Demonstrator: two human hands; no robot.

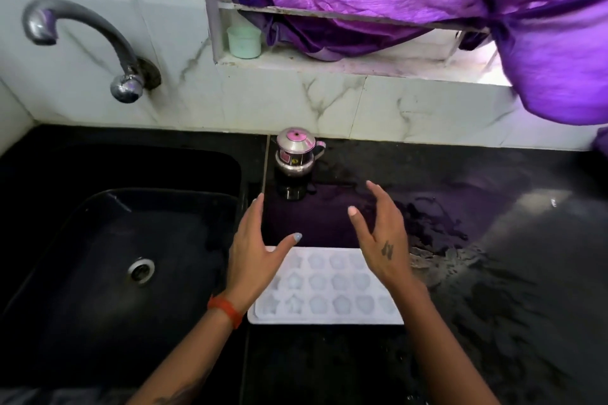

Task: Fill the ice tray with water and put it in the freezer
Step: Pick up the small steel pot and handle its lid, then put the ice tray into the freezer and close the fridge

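A: Where is the white ice tray (325, 286)?
B: Flat on the wet black counter (477, 322), beside the sink (108, 256).
A: And the 2 hands?
B: The left hand (255, 256) and right hand (383, 240) are above it, fingers spread, holding nothing.

No legible text or labels.

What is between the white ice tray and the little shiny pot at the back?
In the head view, only bare, wet black countertop lies between the ice tray and the small steel pot. Both open hands hover above that stretch.
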